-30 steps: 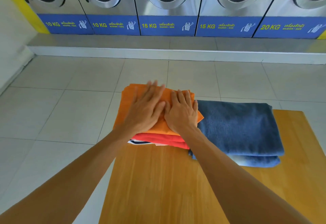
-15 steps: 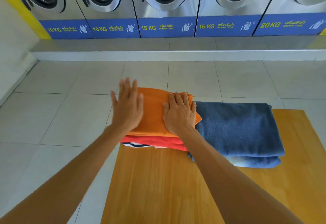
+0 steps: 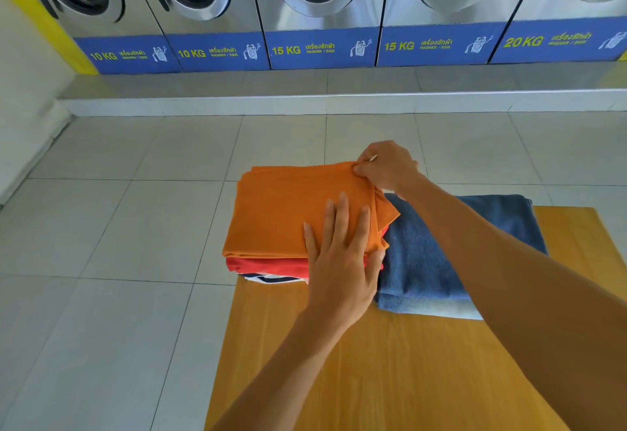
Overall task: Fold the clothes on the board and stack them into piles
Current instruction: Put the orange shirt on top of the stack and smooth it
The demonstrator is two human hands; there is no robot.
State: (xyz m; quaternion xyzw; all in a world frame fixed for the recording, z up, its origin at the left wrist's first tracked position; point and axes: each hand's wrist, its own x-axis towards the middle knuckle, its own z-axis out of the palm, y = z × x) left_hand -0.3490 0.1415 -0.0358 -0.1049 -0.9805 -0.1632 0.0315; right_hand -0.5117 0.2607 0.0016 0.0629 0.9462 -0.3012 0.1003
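Observation:
A folded orange garment [image 3: 288, 210] tops a pile on the far left corner of the wooden board [image 3: 390, 369]. Under it lie a red garment [image 3: 268, 266] and a white one with dark stripes [image 3: 268, 278]. My left hand [image 3: 342, 261] rests flat, fingers spread, on the pile's near right corner. My right hand [image 3: 386, 165] pinches the orange garment's far right corner. A folded blue towel [image 3: 437, 261] lies right beside the pile, partly under my right forearm.
The pile overhangs the board's far left edge above the tiled floor [image 3: 118, 261]. A row of washing machines [image 3: 322, 6] on a raised step lines the back. A pale wall [image 3: 23, 108] stands at the left.
My left hand moved from the pile's left side to its near right corner. My right hand left the top of the pile and took hold of the orange garment's far right corner.

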